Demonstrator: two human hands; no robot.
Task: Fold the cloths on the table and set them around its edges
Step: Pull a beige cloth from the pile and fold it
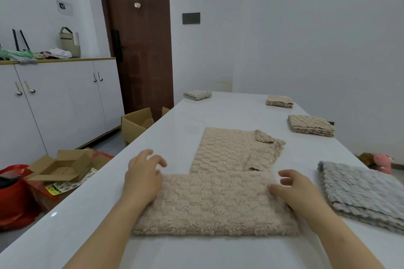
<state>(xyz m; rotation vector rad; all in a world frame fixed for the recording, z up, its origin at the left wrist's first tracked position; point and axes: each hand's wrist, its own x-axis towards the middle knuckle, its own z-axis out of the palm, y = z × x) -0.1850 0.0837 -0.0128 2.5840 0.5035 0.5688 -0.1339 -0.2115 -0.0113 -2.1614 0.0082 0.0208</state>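
Note:
A fluffy beige cloth (215, 203) lies flat on the white table (91, 214) in front of me. My left hand (144, 176) rests on its left edge with fingers spread. My right hand (297, 192) rests on its right edge, fingers apart, holding nothing. Behind it a second beige cloth (231, 150) lies spread, with one far corner turned over. A folded grey cloth (363, 192) sits at the right edge. Two folded beige cloths (310, 125) (279, 101) lie further along the right edge. A folded grey cloth (197, 94) sits at the far left corner.
Open cardboard boxes (65, 166) (137, 123) and a red bag (13, 194) lie on the floor left of the table. White cabinets (61, 98) and a brown door (140, 39) stand beyond. A pink toy (381, 162) lies on the floor at right.

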